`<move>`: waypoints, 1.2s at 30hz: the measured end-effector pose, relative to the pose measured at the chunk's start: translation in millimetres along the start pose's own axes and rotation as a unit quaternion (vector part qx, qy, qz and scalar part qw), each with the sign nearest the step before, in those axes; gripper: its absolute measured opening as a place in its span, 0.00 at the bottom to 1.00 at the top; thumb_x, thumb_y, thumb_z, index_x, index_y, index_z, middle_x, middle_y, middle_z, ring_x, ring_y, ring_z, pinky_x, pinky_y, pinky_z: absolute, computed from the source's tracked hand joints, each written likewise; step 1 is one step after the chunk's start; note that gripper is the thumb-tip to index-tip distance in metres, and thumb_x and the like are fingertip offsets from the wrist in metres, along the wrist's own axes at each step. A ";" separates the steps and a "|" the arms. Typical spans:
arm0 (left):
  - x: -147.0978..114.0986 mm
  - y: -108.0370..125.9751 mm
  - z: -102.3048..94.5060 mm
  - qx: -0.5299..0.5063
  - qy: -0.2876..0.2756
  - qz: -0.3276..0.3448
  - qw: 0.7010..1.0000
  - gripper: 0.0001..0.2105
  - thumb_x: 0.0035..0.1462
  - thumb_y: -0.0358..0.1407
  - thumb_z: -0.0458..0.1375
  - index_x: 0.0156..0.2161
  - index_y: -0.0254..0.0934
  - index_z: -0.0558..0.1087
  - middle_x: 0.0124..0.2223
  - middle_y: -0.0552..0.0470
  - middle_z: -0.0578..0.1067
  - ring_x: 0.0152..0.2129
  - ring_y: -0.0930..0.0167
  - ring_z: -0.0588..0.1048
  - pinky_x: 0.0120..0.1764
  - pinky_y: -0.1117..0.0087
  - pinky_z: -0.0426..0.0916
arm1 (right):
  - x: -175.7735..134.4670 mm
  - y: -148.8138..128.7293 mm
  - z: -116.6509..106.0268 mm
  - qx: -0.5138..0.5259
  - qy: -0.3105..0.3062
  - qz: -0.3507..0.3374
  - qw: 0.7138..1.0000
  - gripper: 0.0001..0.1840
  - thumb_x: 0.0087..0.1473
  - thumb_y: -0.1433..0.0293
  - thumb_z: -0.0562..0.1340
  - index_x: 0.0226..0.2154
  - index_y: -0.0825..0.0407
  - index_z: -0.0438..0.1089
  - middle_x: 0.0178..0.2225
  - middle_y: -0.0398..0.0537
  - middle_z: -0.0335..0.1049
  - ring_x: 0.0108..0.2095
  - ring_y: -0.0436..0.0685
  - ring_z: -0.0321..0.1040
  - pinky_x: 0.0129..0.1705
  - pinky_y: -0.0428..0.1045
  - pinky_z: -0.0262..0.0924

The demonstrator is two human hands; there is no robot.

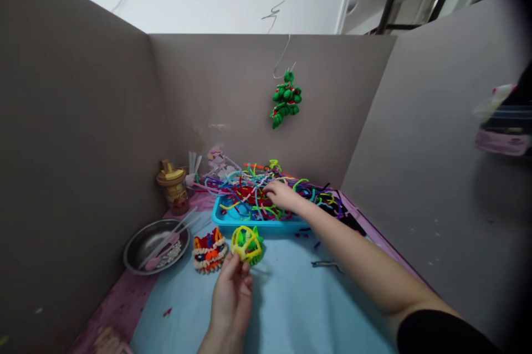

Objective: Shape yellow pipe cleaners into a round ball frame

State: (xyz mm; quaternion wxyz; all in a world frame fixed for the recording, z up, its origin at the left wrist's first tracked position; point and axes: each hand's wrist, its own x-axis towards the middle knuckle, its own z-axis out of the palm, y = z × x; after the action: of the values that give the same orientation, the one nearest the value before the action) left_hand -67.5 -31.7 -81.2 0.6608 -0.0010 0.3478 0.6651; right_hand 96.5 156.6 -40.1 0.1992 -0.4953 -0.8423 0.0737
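Note:
My left hand (233,293) pinches a yellow pipe-cleaner frame (246,243), bent into an open cage shape, between thumb and fingers. Directly behind it, partly covered, is a green pipe-cleaner piece (256,254). To its left stands a red, orange and cream beaded-looking piece (209,251). My right hand (285,196) reaches among many loose coloured pipe cleaners (249,190) heaped in a blue tray (266,227). Its fingers are curled in at the heap, and what lies between them is hidden.
At left sit a metal bowl (132,251) with small pale beads and pink tools, and a lidded brown cup (175,190). Pliers (326,264) lie under my right forearm. A green tree ornament (286,99) hangs on the back grey panel (208,77); side panels enclose the table.

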 end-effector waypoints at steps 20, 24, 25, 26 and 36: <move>-5.0 2.3 1.3 -0.015 0.005 -0.007 1.000 0.05 0.54 0.25 0.52 0.36 0.32 0.67 0.26 0.53 0.71 0.15 0.80 0.68 0.14 0.83 0.60 | 38.6 36.4 5.7 0.017 -0.062 0.126 0.990 0.34 0.41 0.83 0.53 0.53 0.50 0.60 0.52 0.48 0.63 0.49 0.58 0.63 0.47 0.46 0.57; -5.9 3.8 2.8 -0.022 0.009 -0.007 1.000 0.05 0.53 0.24 0.52 0.36 0.32 0.67 0.26 0.53 0.71 0.15 0.79 0.68 0.14 0.82 0.60 | 40.4 40.7 5.7 0.003 -0.059 0.117 0.991 0.29 0.41 0.83 0.53 0.48 0.50 0.64 0.47 0.48 0.68 0.44 0.56 0.66 0.44 0.45 0.58; -5.8 4.0 2.9 -0.023 0.008 -0.005 1.000 0.05 0.53 0.24 0.52 0.36 0.32 0.67 0.26 0.53 0.71 0.15 0.79 0.68 0.14 0.82 0.60 | 39.4 41.1 7.2 -0.002 -0.060 0.113 0.992 0.28 0.41 0.83 0.53 0.46 0.50 0.66 0.44 0.47 0.69 0.43 0.55 0.66 0.42 0.45 0.58; -5.7 4.1 2.9 -0.023 0.007 -0.005 1.000 0.05 0.53 0.24 0.52 0.35 0.32 0.67 0.26 0.53 0.71 0.15 0.79 0.68 0.13 0.82 0.60 | 38.2 41.5 9.1 -0.007 -0.062 0.109 0.992 0.26 0.41 0.83 0.53 0.44 0.50 0.66 0.42 0.47 0.70 0.41 0.55 0.66 0.41 0.45 0.58; -4.7 3.5 0.9 -0.027 0.002 -0.012 1.000 0.05 0.53 0.25 0.52 0.36 0.32 0.66 0.26 0.53 0.70 0.14 0.80 0.67 0.13 0.82 0.59 | 38.0 40.1 43.4 -0.074 -0.045 0.122 0.989 0.24 0.43 0.74 0.60 0.47 0.51 0.65 0.60 0.56 0.45 0.60 0.68 0.37 0.56 0.63 0.34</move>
State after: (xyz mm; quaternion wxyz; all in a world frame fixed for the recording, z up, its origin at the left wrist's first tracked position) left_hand -69.6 -34.9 -76.7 0.6674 -0.0240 0.3313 0.6665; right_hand 94.8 212.6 -82.4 0.1132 -0.6041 -0.7867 0.0574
